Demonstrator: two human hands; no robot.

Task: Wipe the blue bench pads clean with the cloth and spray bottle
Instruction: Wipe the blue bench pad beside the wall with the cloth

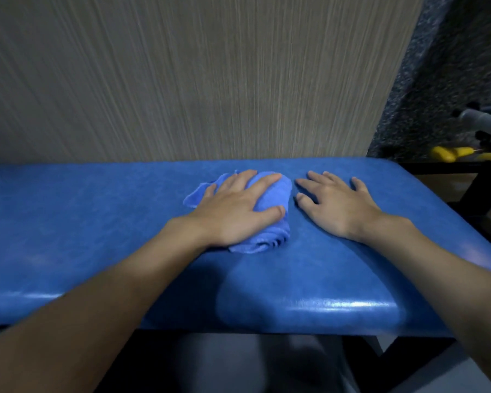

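Note:
A blue padded bench pad (82, 222) runs across the view from left to right. On its middle lies a bunched blue cloth (272, 194). My left hand (236, 208) lies flat on the cloth, fingers spread over it and thumb against its right side. My right hand (335, 202) rests palm down on the bare pad just right of the cloth, fingers straight and spread. No spray bottle is in view.
A grey-beige wall panel (196, 80) stands right behind the pad. The bench's black frame (479, 191) shows at the right, with a grey bar (482, 120) and a yellow part (448, 154) of gym equipment beyond it. The pad's right end drops off near there.

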